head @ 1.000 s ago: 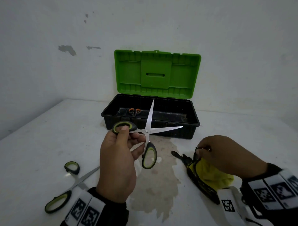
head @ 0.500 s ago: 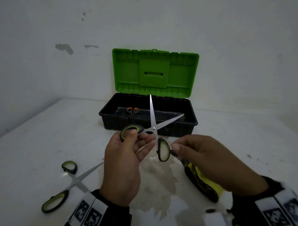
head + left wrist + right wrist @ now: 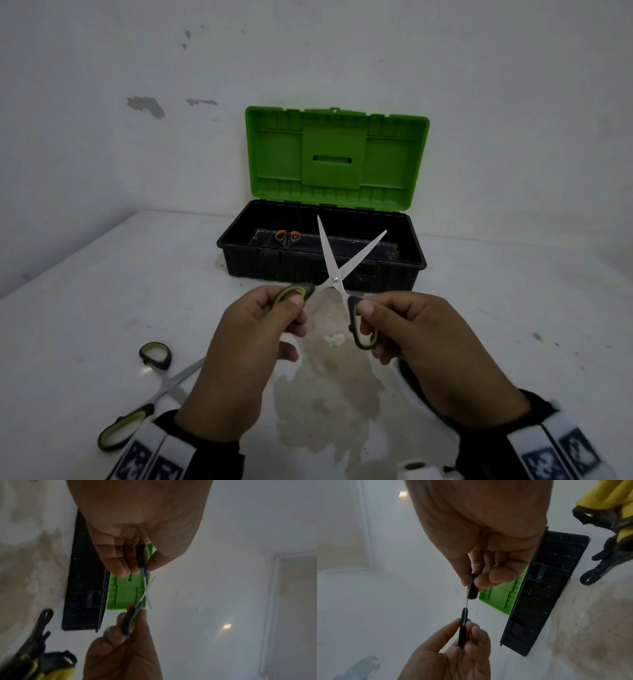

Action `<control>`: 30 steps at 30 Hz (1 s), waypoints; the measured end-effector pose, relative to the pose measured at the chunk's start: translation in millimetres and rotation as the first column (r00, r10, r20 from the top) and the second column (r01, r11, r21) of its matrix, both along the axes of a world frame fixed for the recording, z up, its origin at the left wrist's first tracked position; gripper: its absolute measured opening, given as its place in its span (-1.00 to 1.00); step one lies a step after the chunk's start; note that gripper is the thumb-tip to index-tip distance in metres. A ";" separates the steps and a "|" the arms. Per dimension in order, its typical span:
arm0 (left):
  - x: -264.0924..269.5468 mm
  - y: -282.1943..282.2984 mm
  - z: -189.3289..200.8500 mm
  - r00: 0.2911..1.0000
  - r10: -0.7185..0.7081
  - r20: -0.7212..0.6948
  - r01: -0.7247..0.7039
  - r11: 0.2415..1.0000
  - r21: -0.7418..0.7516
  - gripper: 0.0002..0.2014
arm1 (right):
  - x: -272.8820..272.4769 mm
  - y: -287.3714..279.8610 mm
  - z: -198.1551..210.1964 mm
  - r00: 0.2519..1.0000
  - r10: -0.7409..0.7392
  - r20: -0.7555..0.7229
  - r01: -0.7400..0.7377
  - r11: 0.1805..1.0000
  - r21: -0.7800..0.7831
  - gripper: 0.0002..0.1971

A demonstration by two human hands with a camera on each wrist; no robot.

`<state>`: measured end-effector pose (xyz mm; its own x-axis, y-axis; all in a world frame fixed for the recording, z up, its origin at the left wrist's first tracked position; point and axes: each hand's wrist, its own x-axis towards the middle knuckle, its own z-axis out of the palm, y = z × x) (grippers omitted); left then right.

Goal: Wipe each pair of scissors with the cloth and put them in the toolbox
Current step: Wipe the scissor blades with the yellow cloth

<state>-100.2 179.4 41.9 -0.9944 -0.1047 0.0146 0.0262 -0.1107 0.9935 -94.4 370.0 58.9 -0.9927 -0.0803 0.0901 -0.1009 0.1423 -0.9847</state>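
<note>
Both hands hold one pair of green-and-black scissors (image 3: pixel 334 278) spread wide, blades pointing up in front of the toolbox (image 3: pixel 322 270). My left hand (image 3: pixel 291 303) pinches the left handle loop between thumb and fingers. My right hand (image 3: pixel 365 318) pinches the other loop. The black toolbox stands with its green lid (image 3: pixel 337 157) raised; a small orange-handled pair (image 3: pixel 287 237) lies inside. The yellow cloth (image 3: pixel 607 494) with a dark border lies on the table to my right, hidden under my right arm in the head view. A second green-handled pair (image 3: pixel 147 394) lies spread at the front left.
The white table (image 3: pixel 102 291) has a brownish stain (image 3: pixel 329 394) in front of the toolbox. A white wall stands close behind the toolbox. A dark strap or tool (image 3: pixel 41 623) lies beside the cloth.
My right hand left the cloth and moved left to take the scissors' hanging handle. The blades swung from pointing right to pointing up.
</note>
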 end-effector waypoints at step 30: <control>2.1 11.7 -9.5 0.960 0.129 -0.247 -0.169 0.974 -0.149 -0.82 | -3.5 -56.4 -21.3 0.979 -0.200 -0.026 0.184 0.942 -0.282 -0.84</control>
<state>-98.1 191.1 32.4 -0.9341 -0.2279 0.2749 0.2637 0.0790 0.9614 -97.9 313.6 37.7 -0.9798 0.1472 0.1353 -0.1526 -0.1130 -0.9818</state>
